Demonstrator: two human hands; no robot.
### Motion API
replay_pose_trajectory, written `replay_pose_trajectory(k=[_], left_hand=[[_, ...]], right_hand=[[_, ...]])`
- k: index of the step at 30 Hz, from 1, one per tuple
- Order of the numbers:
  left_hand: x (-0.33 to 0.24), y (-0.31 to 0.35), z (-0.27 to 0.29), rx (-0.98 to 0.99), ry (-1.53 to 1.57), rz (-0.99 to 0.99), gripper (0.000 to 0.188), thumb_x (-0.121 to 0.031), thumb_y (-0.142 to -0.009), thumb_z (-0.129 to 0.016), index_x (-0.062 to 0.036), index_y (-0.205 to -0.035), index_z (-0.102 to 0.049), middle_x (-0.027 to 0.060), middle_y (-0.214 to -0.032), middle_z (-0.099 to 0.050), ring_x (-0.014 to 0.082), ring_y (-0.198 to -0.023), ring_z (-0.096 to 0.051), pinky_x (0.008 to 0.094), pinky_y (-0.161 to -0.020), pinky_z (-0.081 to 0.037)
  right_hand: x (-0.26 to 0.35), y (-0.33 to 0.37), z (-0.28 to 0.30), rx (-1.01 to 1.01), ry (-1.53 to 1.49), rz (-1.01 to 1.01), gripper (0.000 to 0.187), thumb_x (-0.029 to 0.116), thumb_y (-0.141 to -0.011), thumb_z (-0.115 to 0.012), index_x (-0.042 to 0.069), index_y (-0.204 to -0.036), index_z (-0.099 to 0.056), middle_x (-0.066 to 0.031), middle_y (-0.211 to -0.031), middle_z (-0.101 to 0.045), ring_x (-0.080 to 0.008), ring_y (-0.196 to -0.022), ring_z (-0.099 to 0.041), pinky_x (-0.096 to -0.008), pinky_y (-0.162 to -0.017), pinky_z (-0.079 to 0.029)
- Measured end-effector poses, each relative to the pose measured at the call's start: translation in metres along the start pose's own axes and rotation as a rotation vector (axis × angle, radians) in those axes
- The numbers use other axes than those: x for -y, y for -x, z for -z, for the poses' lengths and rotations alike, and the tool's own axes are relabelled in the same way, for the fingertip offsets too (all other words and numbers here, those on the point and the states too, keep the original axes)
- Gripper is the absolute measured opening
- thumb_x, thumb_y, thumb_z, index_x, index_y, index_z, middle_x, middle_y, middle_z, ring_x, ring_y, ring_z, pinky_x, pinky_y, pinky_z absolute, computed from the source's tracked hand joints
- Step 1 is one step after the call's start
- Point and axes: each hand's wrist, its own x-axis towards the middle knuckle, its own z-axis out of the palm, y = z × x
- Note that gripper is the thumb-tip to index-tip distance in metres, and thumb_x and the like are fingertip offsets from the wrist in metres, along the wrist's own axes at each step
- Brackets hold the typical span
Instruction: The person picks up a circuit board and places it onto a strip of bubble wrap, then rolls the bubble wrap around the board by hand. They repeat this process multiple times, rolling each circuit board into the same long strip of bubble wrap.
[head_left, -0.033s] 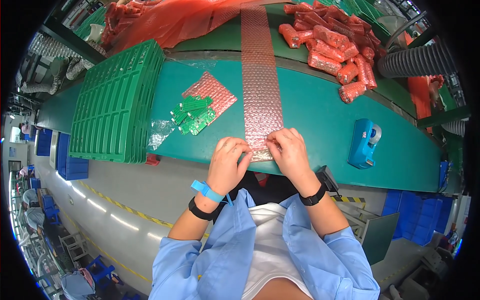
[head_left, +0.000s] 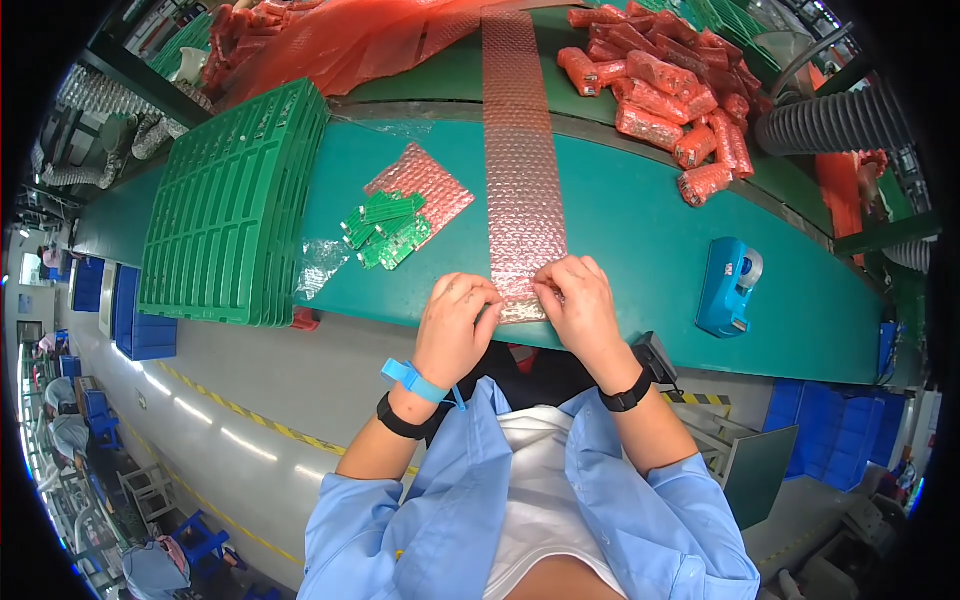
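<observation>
A long strip of pink bubble wrap [head_left: 520, 170] runs from the far side of the green table [head_left: 640, 230] down to its near edge. My left hand [head_left: 455, 322] and my right hand [head_left: 580, 300] both pinch the strip's near end at the table's front edge, with fingertips almost meeting. A blue band and a black band sit on my left wrist, and a black band on my right wrist. To the left of the strip lie several small green circuit boards [head_left: 388, 232], partly on a square piece of pink bubble wrap [head_left: 425, 178].
A stack of green slotted trays [head_left: 235, 205] fills the table's left part. A clear plastic bag [head_left: 320, 264] lies beside the boards. Several red wrapped bundles [head_left: 670, 85] are piled at the far right. A blue tape dispenser [head_left: 728, 285] stands near the right front edge, and a grey ribbed hose [head_left: 830, 120] beyond it.
</observation>
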Motion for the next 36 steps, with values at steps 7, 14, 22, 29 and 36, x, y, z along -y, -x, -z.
replay_pose_trajectory(k=[7, 14, 22, 29, 36], left_hand=[[0.007, -0.006, 0.004, 0.005, -0.021, -0.044, 0.010, -0.005, -0.093, -0.082, -0.0039, -0.101, -0.077, 0.0089, -0.112, -0.073, 0.0347, -0.108, -0.067, 0.0464, -0.095, -0.056], [0.010, -0.005, 0.025, 0.016, -0.038, -0.033, 0.010, -0.005, -0.092, -0.082, -0.0040, -0.102, -0.077, 0.0100, -0.112, -0.073, 0.0351, -0.108, -0.068, 0.0469, -0.095, -0.056], [0.041, -0.042, 0.118, -0.044, -0.480, 0.127, 0.035, -0.011, -0.085, -0.090, -0.0034, -0.116, -0.075, 0.0153, -0.111, -0.075, 0.0393, -0.106, -0.070, 0.0503, -0.096, -0.057], [0.041, -0.034, 0.095, 0.033, -0.405, 0.224, 0.040, -0.009, -0.082, -0.092, -0.0034, -0.118, -0.075, 0.0149, -0.116, -0.076, 0.0389, -0.110, -0.070, 0.0493, -0.098, -0.057], [0.016, -0.039, 0.080, 0.053, -0.246, 0.113, 0.040, -0.008, -0.081, -0.092, -0.0043, -0.118, -0.076, 0.0143, -0.118, -0.076, 0.0378, -0.110, -0.071, 0.0470, -0.098, -0.058]], right_hand=[[-0.001, 0.003, -0.007, -0.053, 0.038, 0.004, 0.019, 0.006, -0.086, -0.087, 0.009, -0.102, -0.078, -0.0050, -0.102, -0.071, -0.0314, -0.101, -0.067, -0.0461, -0.088, -0.053], [0.031, 0.018, 0.001, 0.012, 0.129, 0.183, 0.027, 0.020, -0.083, -0.092, 0.017, -0.107, -0.082, 0.0005, -0.111, -0.071, -0.0306, -0.115, -0.063, -0.0473, -0.097, -0.047], [0.032, 0.022, 0.016, 0.036, 0.087, 0.157, 0.040, 0.021, -0.078, -0.096, 0.016, -0.115, -0.081, 0.0014, -0.112, -0.073, -0.0278, -0.115, -0.063, -0.0461, -0.101, -0.045], [0.024, 0.018, 0.038, 0.094, 0.051, 0.071, 0.061, 0.021, -0.080, -0.095, 0.014, -0.136, -0.073, -0.0014, -0.114, -0.075, -0.0290, -0.115, -0.063, -0.0479, -0.102, -0.044], [0.004, 0.016, 0.037, 0.093, 0.031, 0.078, 0.086, 0.012, -0.078, -0.096, 0.009, -0.156, -0.061, -0.0016, -0.113, -0.077, -0.0272, -0.114, -0.066, -0.0479, -0.106, -0.045]])
